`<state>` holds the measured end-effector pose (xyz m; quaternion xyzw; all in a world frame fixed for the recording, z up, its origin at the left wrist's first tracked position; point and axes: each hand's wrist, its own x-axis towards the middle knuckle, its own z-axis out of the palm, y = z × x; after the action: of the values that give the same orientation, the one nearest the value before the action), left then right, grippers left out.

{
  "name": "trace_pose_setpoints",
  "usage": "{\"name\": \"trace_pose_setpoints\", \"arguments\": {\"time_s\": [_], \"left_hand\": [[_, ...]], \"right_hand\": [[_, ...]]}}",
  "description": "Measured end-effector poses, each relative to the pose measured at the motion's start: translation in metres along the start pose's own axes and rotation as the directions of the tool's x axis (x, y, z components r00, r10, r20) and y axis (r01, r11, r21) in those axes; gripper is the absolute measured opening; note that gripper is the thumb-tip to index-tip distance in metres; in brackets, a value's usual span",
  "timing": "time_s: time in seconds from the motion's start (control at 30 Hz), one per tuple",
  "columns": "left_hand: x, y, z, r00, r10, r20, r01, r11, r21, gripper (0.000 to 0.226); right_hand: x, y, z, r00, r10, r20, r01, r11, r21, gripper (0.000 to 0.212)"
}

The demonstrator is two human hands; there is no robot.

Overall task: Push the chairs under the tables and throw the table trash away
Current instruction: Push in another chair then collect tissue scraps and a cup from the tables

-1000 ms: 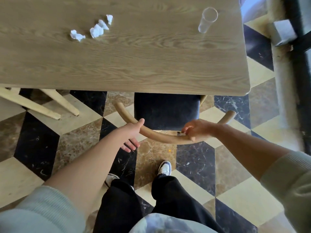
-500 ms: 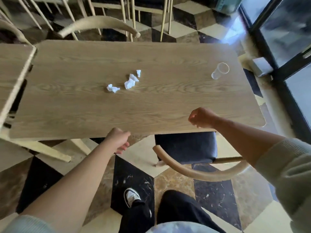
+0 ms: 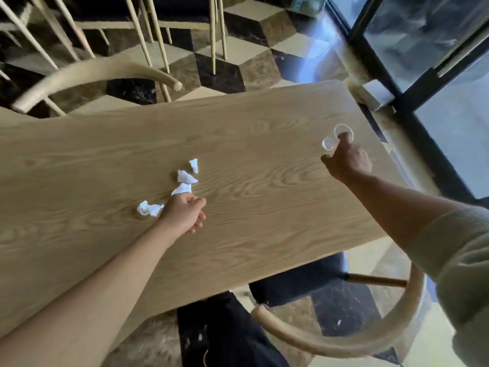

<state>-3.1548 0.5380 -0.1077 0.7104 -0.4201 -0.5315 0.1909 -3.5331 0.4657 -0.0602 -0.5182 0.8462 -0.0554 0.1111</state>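
Note:
Several crumpled white tissue pieces [image 3: 186,177] lie in a loose row on the middle of the light wooden table [image 3: 264,207]. My left hand [image 3: 185,213] rests on the table beside them, fingers loosely curled, index tip touching one tissue piece [image 3: 181,189]. My right hand [image 3: 346,161] is closed around a clear plastic cup [image 3: 337,139] near the table's right end; the cup is tilted. Below me, a chair with a dark seat [image 3: 296,282] and a curved wooden back [image 3: 344,345] sits partly under the near edge.
Another chair's curved wooden back [image 3: 92,72] stands at the table's far side, with more chair legs [image 3: 156,35] behind it. A dark-framed glass wall [image 3: 423,75] runs along the right. The floor has dark and light patterned tiles [image 3: 222,72].
Both hands left the chair back and rose over the table. My left hand reached the tissues, and my right hand reached the cup and closed on it.

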Motion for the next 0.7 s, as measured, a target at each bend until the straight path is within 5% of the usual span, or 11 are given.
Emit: {"name": "trace_pose_setpoints", "arguments": {"time_s": [0.07,0.2,0.33,0.4,0.47,0.57,0.7], "left_hand": [[0.022,0.013,0.006,0.999,0.010,0.034,-0.010,1.000,0.005,0.015],[0.062,0.042,0.022,0.990,0.040,0.137,-0.038,0.999,-0.014,0.013],[0.078,0.059,0.028,0.976,0.108,0.191,-0.098,0.993,-0.060,0.015],[0.081,0.059,0.021,0.965,0.210,0.156,-0.222,0.973,0.061,0.012],[0.080,0.057,0.009,0.935,0.330,0.132,-0.351,0.912,0.211,0.037],[0.075,0.058,-0.021,0.878,0.456,0.146,-0.477,0.804,0.355,0.082],[0.073,0.052,-0.066,0.855,0.517,0.047,-0.508,0.816,0.276,0.065]], "right_hand": [[0.027,0.003,0.005,0.993,0.117,0.031,-0.118,0.992,0.034,0.063],[0.063,0.011,0.022,0.968,0.202,0.149,-0.213,0.975,0.061,0.035],[0.055,-0.007,0.047,0.988,0.143,-0.051,-0.138,0.987,0.083,0.025],[0.029,-0.038,0.056,0.999,0.009,-0.034,-0.004,0.990,0.144,0.022],[-0.006,-0.076,0.059,0.971,-0.237,0.018,0.231,0.957,0.174,0.017],[-0.055,-0.138,0.058,0.780,-0.625,-0.004,0.605,0.754,0.256,0.007],[-0.093,-0.205,0.070,0.634,-0.773,-0.022,0.715,0.575,0.397,0.017]]}}
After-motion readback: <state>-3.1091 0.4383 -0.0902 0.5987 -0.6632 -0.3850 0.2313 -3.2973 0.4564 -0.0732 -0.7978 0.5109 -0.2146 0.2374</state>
